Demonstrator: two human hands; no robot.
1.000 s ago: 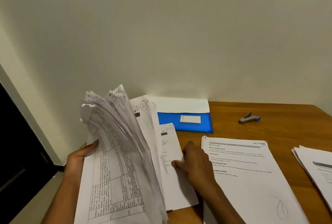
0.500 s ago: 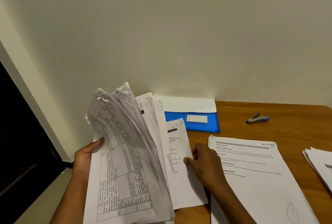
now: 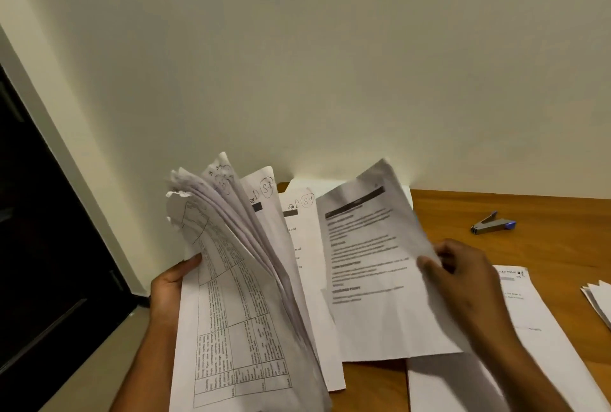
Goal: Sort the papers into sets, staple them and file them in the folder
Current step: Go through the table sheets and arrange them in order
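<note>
Left hand [image 3: 172, 289] grips the fanned stack of papers [image 3: 238, 296] by its left edge, thumb over the front sheet, stack raised off the bench. Top corners are torn and curled, so it's floppy, light and likely to splay; best held low along the edge with a firm pinch. Loose sheets [image 3: 310, 279] lean behind it. Right hand [image 3: 463, 282] pinches a single sheet [image 3: 380, 272] at its right edge, lifted and bowed; thin, tears easily, probably slides off if the grip slackens. Sorted pile [image 3: 529, 345] lies flat on the bench [image 3: 545, 246] under that hand, another pile [image 3: 598, 302] at the far right edge. Stapler [image 3: 494, 224] sits well apart toward the wall. Bench is smooth wood, so paper will probably skid. Plain wall [image 3: 330, 64] behind, dark doorway [image 3: 39, 229] left. Folder isn't visible.
</note>
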